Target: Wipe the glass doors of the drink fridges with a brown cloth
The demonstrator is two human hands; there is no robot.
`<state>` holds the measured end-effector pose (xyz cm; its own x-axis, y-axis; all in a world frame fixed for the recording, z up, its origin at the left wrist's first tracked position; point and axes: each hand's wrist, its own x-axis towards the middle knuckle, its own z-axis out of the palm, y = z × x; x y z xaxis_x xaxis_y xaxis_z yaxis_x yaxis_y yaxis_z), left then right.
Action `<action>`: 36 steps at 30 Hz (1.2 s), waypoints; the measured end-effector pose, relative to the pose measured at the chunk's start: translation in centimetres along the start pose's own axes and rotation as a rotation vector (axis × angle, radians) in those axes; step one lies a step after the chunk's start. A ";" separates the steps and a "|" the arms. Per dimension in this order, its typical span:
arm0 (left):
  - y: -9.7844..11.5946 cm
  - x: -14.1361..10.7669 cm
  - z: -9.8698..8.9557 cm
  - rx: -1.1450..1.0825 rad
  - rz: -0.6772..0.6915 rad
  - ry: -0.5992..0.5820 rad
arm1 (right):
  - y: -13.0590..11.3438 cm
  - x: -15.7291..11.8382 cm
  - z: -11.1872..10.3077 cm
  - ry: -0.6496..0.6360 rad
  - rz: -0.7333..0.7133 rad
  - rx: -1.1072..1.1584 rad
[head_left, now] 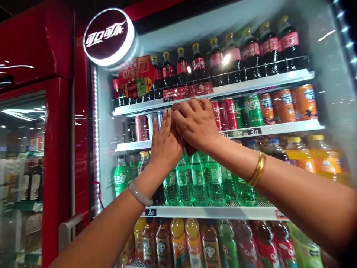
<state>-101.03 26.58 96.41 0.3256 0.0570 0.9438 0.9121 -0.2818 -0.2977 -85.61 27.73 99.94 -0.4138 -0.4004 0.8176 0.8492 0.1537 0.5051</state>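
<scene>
Both my arms reach up to the glass door of a lit drinks fridge [106, 175]. My right hand [196, 123], with a gold bangle [257, 169] on its wrist, is closed over a dark brown cloth [191, 147] against the glass. Most of the cloth is hidden under the fingers; a corner hangs out below. Beside it, my left hand [166, 143] lies flat with its fingers stretched upward, its edge touching the right hand and cloth. A pale bangle [139, 193] circles the left wrist.
Behind the glass stand cola bottles [217, 59], cans [229, 113], green soda bottles [198, 175] and juice bottles [178, 238] on shelves. A round lit sign [109, 36] juts out at upper left. A metal door handle [67, 230] and another red fridge [57, 156] are at left.
</scene>
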 end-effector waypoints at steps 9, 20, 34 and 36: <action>0.5 0.0 0.3 -0.025 -0.040 0.000 | 6.8 -1.2 -2.0 -0.186 -0.006 0.038; 2.9 0.4 1.1 -0.051 -0.006 0.003 | 7.1 -4.7 -4.5 -0.259 -0.186 0.070; 8.9 3.2 2.7 -0.131 0.025 -0.017 | 10.9 -7.3 -5.7 -0.216 -0.060 0.022; 8.8 3.1 2.9 -0.139 0.040 0.004 | 13.6 -8.0 -6.6 -0.248 -0.036 0.006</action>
<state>-91.31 27.06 96.29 0.3593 0.0394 0.9324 0.8554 -0.4134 -0.3121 -68.62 27.10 98.46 -0.5122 -0.1722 0.8414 0.8309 0.1487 0.5362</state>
